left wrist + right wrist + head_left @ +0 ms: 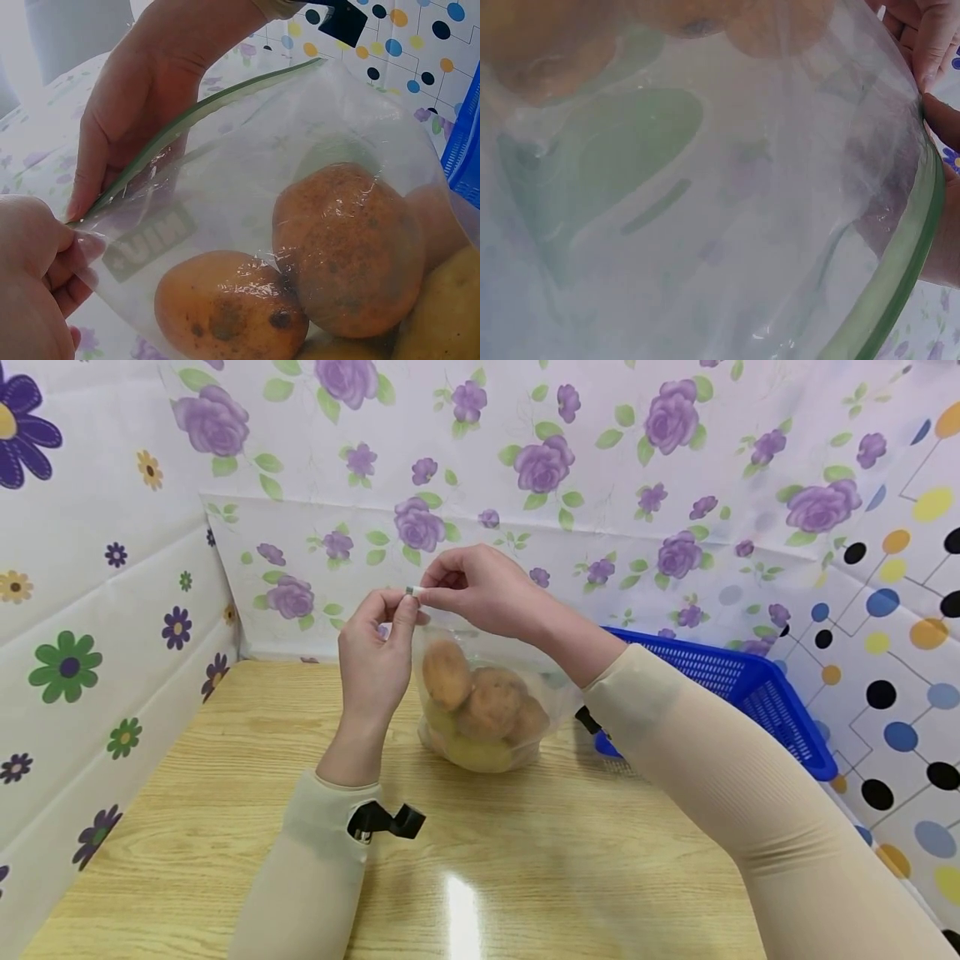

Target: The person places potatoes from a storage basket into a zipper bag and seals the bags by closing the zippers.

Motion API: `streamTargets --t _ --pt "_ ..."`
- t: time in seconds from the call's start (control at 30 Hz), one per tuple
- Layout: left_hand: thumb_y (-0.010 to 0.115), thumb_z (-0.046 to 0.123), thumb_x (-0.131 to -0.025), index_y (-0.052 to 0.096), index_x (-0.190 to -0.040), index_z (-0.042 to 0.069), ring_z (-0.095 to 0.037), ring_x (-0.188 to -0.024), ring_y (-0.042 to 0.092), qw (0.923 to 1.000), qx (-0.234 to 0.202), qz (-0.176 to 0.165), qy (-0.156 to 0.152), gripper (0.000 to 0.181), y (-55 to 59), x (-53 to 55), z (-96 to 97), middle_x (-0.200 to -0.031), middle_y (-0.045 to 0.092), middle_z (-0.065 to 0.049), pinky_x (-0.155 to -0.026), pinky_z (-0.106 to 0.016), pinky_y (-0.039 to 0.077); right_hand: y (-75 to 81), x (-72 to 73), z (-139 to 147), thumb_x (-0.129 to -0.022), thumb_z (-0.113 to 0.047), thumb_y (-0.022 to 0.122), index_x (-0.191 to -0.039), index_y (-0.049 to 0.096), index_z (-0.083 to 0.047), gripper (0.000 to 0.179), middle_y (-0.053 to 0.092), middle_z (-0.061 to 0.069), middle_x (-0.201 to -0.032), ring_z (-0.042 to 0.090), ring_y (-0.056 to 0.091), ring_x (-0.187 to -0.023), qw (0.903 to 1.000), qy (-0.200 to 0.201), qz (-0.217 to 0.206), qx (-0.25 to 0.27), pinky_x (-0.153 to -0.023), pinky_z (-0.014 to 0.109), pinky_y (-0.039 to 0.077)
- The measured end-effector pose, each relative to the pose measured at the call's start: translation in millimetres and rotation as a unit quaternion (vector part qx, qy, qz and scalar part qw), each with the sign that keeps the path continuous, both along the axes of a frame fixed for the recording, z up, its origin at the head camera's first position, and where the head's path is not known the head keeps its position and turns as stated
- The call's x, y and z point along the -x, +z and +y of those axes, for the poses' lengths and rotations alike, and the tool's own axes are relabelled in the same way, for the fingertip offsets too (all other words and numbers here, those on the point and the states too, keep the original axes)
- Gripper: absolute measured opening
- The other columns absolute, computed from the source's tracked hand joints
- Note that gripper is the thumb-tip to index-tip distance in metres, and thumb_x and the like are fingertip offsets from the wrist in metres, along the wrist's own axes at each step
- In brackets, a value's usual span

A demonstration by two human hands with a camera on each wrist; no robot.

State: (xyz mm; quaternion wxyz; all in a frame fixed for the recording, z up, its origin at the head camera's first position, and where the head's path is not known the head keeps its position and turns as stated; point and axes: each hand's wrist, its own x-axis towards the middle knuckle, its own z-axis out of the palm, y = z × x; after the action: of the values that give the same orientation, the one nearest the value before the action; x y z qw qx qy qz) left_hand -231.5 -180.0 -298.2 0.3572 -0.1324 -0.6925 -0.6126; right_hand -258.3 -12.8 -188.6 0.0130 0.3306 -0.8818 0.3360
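Note:
A clear zip bag (pixel 553 678) stands on the table, filled with several potatoes (pixel 493 703), brown ones above paler yellow ones. My left hand (pixel 375 652) pinches the bag's upper left corner between thumb and fingers. Right beside it, my right hand (pixel 491 589) pinches the same end of the zip strip (pixel 187 124), its fingertips almost meeting the left ones. The green strip runs in a curve along the bag's top edge from there. In the left wrist view, two spotted brown potatoes (pixel 349 251) show through the plastic.
A blue perforated plastic basket (pixel 817 758) sits at the right, partly behind my right forearm. The wood-grain table (pixel 225 810) meets flower-printed sheeting (pixel 315 560) at the back and left. Dotted sheeting (pixel 900 693) hangs on the right.

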Motion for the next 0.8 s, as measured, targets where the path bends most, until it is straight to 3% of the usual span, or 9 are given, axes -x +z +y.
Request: streamTargets --t 0.8 --pt "0.068 0.021 -0.113 0.072 -0.105 0.0 -0.015 -0.092 0.066 1.0 -0.009 -0.003 0.002 0.023 -0.2 0.9 -1.0 -0.091 0.076 -0.009 -0.075 -0.029 0.045 -0.5 0.3 13 -0.11 -0.022 0.073 -0.111 0.077 -0.011 0.012 0.073 0.007 -0.102 0.021 0.06 -0.085 0.9997 -0.013 -0.019 -0.012 -0.078 0.032 0.05"
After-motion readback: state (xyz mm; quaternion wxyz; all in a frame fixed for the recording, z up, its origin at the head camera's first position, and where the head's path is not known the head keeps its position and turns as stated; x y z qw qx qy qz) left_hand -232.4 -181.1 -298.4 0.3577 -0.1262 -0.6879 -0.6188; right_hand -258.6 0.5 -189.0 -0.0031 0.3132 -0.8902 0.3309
